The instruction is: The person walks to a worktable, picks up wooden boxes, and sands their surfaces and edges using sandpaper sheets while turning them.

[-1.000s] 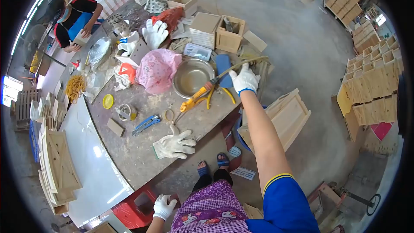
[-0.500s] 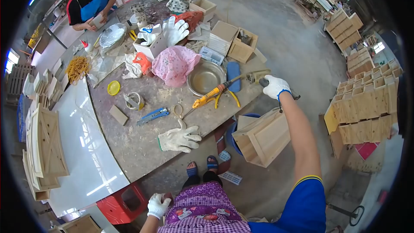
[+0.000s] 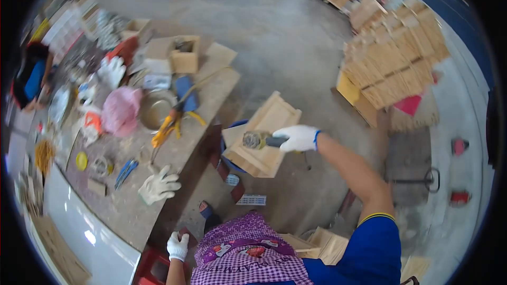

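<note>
The bench point(image 3: 124, 216) fills the left of the scene, with a loose glove point(image 3: 159, 184) near its right edge. Just right of the bench, a pale wooden box point(image 3: 272, 119) stands tilted in or against a blue tub point(image 3: 238, 123); which one is hidden. The box looks stiff and fairly light for its bulk; its raised rims would give the surest hold, and the bare wood could dent under a knock.

Over the box's near end is a hand tool point(image 3: 255, 140) with a rounded, mottled head; contact with the wood cannot be told. The gloved right hand point(image 3: 299, 138) grasps it by its dark handle, at the right. It is probably rigid and head-heavy, so a firm grip well along the handle should suit it.

The gloved left hand point(image 3: 178, 246), near and left, is curled beside a small dark-reddish piece point(image 3: 189, 236); I cannot tell whether it grips it.
</note>
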Tool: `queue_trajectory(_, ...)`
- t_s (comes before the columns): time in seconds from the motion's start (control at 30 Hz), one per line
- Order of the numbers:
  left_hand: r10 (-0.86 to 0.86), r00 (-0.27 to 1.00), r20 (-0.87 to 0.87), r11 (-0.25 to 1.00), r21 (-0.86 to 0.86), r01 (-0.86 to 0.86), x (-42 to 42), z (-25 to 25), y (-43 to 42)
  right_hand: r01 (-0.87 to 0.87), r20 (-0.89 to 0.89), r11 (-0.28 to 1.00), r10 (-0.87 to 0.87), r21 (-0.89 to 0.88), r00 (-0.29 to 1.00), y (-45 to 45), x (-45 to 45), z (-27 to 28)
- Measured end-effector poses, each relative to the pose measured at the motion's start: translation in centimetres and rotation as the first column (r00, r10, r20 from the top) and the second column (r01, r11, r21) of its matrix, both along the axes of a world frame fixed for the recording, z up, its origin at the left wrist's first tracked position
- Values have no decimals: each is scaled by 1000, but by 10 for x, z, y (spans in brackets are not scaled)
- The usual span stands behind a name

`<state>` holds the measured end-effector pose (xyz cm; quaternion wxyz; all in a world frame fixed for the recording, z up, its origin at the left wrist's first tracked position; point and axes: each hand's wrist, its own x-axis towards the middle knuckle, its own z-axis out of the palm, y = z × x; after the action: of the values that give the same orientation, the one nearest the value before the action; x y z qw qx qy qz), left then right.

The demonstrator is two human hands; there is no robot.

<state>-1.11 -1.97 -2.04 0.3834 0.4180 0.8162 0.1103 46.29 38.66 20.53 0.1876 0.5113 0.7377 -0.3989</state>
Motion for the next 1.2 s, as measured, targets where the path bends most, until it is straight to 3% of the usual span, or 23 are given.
queue_trajectory(0.07, -80, 997, 2, 996, -30, 80, 11, -5, 7, 78, -34, 994, -76, 70, 997, -52, 43, -6)
queue_trajectory(0.13, -147, 989, 0, 987, -60, 146, 26, -10, 16, 216, -6, 976, -217, -23, 976, -98, 91, -5)
queue_trajectory(0.2, -107, 994, 29, 992, -66, 108, 46, -13, 34, 301, 6, 953, -301, 48, 954, -150, 158, -34)
queue_trajectory(0.37, -70, 997, 41, 996, 56, 67, 122, -25, 117, 423, 363, 899, -360, -110, 859, -242, 313, -103)
queue_trajectory(0.4, 117, 941, 318, 988, 57, -142, 146, -23, 140, 467, 438, 876, -374, -123, 817, -261, 345, -126)
queue_trajectory(0.43, 297, 779, 553, 939, -21, -343, 175, -18, 145, 472, 499, 877, -371, -90, 784, -293, 369, -146)
queue_trajectory(0.47, 279, 776, 566, 937, 16, -349, 226, -32, 180, 465, 544, 885, -387, -6, 744, -293, 401, -173)
queue_trajectory(0.53, 116, 927, 356, 984, 86, -156, 285, -48, 189, 557, 625, 829, -411, -48, 664, -334, 458, -239)
queue_trajectory(0.6, -159, 976, 150, 986, 72, 149, 351, -5, 223, 613, 630, 776, -404, -148, 663, -355, 503, -262)
queue_trajectory(0.63, -320, 943, 94, 947, 28, 319, 414, 23, 244, 618, 630, 770, -402, -160, 664, -364, 525, -259)
queue_trajectory(0.7, -675, 736, -50, 732, -173, 659, 502, 66, 288, 624, 574, 699, -367, -349, 732, -360, 567, -231)
queue_trajectory(0.73, -669, 740, -61, 738, -172, 653, 536, 78, 308, 611, 531, 660, -359, -438, 768, -350, 579, -225)
queue_trajectory(0.8, -777, 628, -52, 625, -195, 756, 586, 93, 341, 630, 480, 620, -421, -468, 770, -352, 606, -243)
queue_trajectory(0.9, -723, 689, -57, 682, -219, 698, 614, 84, 381, 690, 457, 570, -518, -446, 723, -341, 620, -262)
queue_trajectory(0.97, -678, 733, -58, 726, -213, 654, 622, 68, 411, 700, 458, 637, -543, -322, 704, -324, 616, -289)
queue_trajectory(1.03, -515, 855, 63, 834, -190, 517, 614, 45, 426, 748, 451, 556, -598, -362, 663, -273, 624, -286)
queue_trajectory(1.07, -425, 896, 130, 875, -195, 443, 614, 31, 435, 736, 454, 574, -582, -359, 675, -246, 635, -286)
queue_trajectory(1.13, -335, 931, 146, 912, -196, 359, 626, 15, 458, 666, 297, 570, -609, -482, 736, -200, 663, -290)
queue_trajectory(1.2, -196, 966, 170, 953, -198, 229, 641, -4, 484, 642, 255, 594, -606, -484, 753, -166, 696, -322)
